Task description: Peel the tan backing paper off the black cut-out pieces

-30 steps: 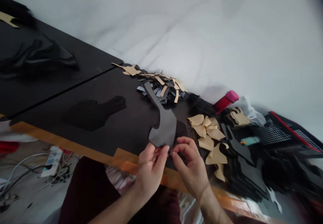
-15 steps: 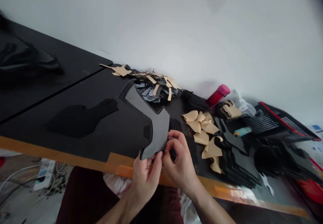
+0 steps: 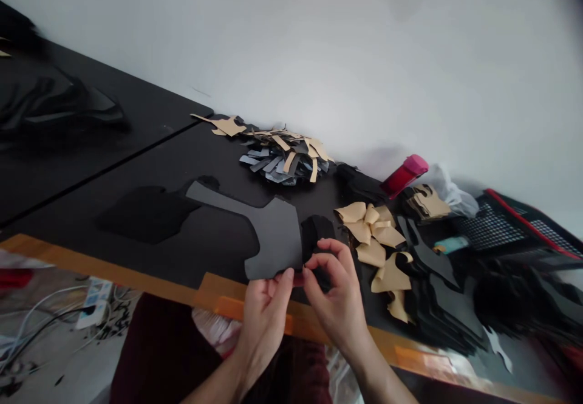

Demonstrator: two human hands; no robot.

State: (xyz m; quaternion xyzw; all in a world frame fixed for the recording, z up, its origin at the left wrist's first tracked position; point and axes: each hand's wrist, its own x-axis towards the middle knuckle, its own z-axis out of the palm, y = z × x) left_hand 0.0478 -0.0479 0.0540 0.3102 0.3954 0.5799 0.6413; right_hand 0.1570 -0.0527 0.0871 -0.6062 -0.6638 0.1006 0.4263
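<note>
A dark grey, axe-shaped flat piece (image 3: 277,231) with a narrow arm to the left is held just above the table's front edge. My left hand (image 3: 264,310) pinches its lower edge, thumb on top and fingers beneath. At the piece's lower right corner, my right hand (image 3: 337,291) has thumb and index fingertip pressed together; whatever is between them is too small to name. Black cut pieces (image 3: 319,228) lie just behind my right hand. To the left, a black cut piece (image 3: 146,212) of similar outline lies on the black table (image 3: 200,252).
Tan and grey scraps (image 3: 286,158) are heaped against the wall. Curled tan backing pieces (image 3: 371,228), stacked grey pieces (image 3: 450,307), a pink-red case (image 3: 405,176) and a mesh basket (image 3: 496,222) occupy the right side. Brown tape (image 3: 218,288) runs along the front edge.
The grey piece has swung counterclockwise, its narrow arm dropping lower and to the left, and it lies flatter. Both hands keep their places at its lower edge; the view has shifted slightly.
</note>
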